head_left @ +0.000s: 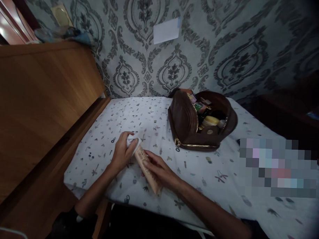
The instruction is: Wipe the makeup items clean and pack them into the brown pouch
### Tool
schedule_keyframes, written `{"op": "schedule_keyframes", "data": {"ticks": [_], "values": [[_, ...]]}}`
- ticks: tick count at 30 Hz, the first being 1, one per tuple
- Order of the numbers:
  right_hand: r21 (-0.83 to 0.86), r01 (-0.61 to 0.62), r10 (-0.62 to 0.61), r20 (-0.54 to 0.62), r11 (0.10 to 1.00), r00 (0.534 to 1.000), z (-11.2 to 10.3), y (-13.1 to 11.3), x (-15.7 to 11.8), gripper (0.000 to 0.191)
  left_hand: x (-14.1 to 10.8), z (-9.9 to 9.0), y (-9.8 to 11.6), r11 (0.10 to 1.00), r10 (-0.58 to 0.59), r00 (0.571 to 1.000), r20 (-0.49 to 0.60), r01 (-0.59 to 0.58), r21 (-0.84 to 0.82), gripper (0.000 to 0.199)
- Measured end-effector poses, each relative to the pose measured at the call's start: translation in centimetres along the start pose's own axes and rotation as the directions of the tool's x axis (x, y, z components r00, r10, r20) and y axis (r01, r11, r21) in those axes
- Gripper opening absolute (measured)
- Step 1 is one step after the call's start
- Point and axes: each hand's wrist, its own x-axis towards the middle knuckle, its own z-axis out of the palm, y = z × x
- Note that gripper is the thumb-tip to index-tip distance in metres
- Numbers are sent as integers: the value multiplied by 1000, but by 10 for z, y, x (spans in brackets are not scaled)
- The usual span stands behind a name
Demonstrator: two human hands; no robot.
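Observation:
A peach-coloured squeeze tube (pixel 141 158) with a white cap (pixel 133 143) is held at a slant above the cloth, cap end up and to the left. My left hand (pixel 121 152) is closed around the cap, thumb and fingers pressed on it. The body of the tube lies in my right hand (pixel 159 168), its fingers wrapped about the middle. Brown print on the tube is too small to read. Its crimped end points down toward the near edge of the table.
Behind and to the right, a brown zip bag (pixel 183 117) stands unzipped with several small items and a yellow-lidded jar (pixel 211 120) inside. A patterned white cloth (pixel 138 113) covers the table. Wooden furniture (pixel 45 80) borders the left. Blurred pixels hide something at right.

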Motion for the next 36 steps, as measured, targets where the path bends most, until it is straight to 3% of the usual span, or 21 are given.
{"op": "schedule_keyframes", "data": {"ticks": [3,6,8,11,13,17,22,27,32,36], "values": [[-190,96,-88,47,977,995,-1,1,1,52,9,-6,2,994,11,973,230,14,-105,22],[-402,211,-209,51,891,977,-1,2,1,53,12,-7,2,955,-73,956,283,148,-256,19],[-513,241,-248,56,824,967,0,1,0,57,13,-4,2,863,-224,925,307,335,-379,22],[-590,266,-283,67,762,957,1,0,-4,60,12,1,5,623,-404,838,366,545,-561,38],[-584,289,-303,77,758,950,1,-1,-5,60,10,3,8,520,-450,819,357,565,-640,45],[-479,284,-278,85,831,957,1,-3,-5,58,4,6,16,455,-464,839,283,500,-736,43],[-258,186,-191,2,948,981,3,-4,-5,54,-8,15,16,533,-439,881,174,411,-740,36],[-166,53,-68,-83,985,994,6,-5,-6,52,-17,25,11,781,-284,954,96,288,-554,45],[-188,137,-191,-314,973,930,4,2,0,50,-28,45,19,889,-119,974,193,191,-416,51],[-60,146,-158,-458,987,875,-5,16,9,50,-40,56,24,932,1,959,284,102,-348,54]]}}
